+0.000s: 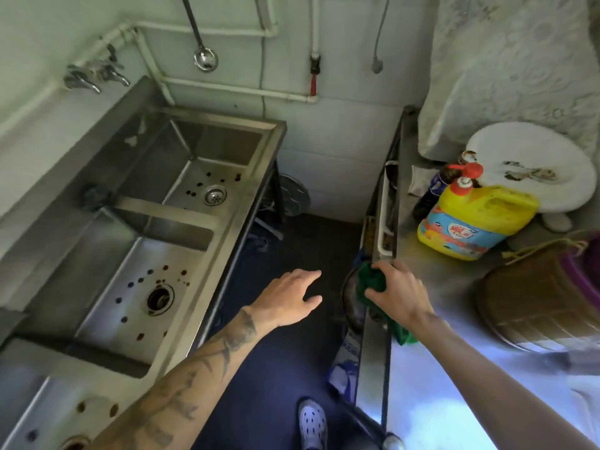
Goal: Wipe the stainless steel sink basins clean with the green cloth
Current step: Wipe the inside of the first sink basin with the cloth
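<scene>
The stainless steel sink unit (233, 203) runs along the left wall with three basins. Coloured spots dot the far basin (207, 177), the middle basin (136, 287) and the near basin (48, 417). My right hand (399, 293) grips the bunched green cloth (371, 280) at the edge of the steel counter (438, 401) on the right; a green corner shows under my wrist. My left hand (289, 297) hovers over the dark floor between sink and counter, fingers apart, holding nothing.
Taps (94, 76) stick out of the wall above the sink, and a ladle (204, 56) hangs there. On the counter stand a yellow detergent jug (474, 219), a white plate (532, 167) and a brown basket (539, 293). My shoe (311, 423) is on the floor.
</scene>
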The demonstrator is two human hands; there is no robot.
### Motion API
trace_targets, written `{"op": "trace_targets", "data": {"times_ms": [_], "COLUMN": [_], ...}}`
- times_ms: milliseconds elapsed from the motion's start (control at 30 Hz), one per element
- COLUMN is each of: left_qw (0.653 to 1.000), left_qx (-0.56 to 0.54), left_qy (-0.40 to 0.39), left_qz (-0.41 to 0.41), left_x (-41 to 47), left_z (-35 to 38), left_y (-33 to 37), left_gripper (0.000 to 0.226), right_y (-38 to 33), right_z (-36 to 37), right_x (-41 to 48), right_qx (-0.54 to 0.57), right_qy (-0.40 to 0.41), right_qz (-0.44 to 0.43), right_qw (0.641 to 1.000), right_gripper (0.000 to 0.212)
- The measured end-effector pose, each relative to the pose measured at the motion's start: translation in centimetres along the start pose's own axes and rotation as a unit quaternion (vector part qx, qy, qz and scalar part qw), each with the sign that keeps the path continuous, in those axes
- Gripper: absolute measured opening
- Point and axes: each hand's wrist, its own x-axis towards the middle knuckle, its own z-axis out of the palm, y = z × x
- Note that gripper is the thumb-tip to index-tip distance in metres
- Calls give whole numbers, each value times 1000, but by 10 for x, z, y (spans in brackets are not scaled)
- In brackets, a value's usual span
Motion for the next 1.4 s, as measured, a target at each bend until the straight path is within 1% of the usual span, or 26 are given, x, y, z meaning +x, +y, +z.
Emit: {"op": "trace_targets", "data": {"times_ms": [167, 300, 467, 667, 833, 1000, 1100, 1200, 1400], "left_qw": [995, 981, 959, 924, 885, 843, 811, 774, 714], "left_qx": [-13, -33, -68, -102, -141, -164, -186, -202, -241], "left_qy": [73, 135, 194, 251, 291, 316, 324, 322, 299], "left_qz": [-71, -133, -193, -268, -335, -403, -450, -506, -586], "left_x": [-61, -129, -234, -348, -439, -511, -537, -556, -573], "left_z": [-30, -47, -49, -28, 8, 50, 78, 107, 174], "left_y": [-55, -110, -175, -240, -292, -332, -350, -369, -411], "left_gripper": [64, 62, 60, 59, 63, 63, 62, 58, 65], "right_y": [-96, -181, -287, -392, -473, -535, -565, -587, -614], "right_z": [3, 19, 54, 112, 172, 229, 268, 311, 397], "right_x": [7, -4, -45, -105, -155, -190, -207, -216, -223], "right_qx": [-9, -10, -9, -20, -23, -40, -38, -50, -73], "right_qy": [-16, -35, -68, -95, -128, -200, -235, -248, -299], "right_qz": [-101, -189, -279, -356, -440, -499, -530, -558, -579], "right_qw": [995, 981, 958, 930, 889, 842, 814, 790, 755], "right_gripper": [56, 53, 51, 52, 51, 51, 50, 50, 50]}}
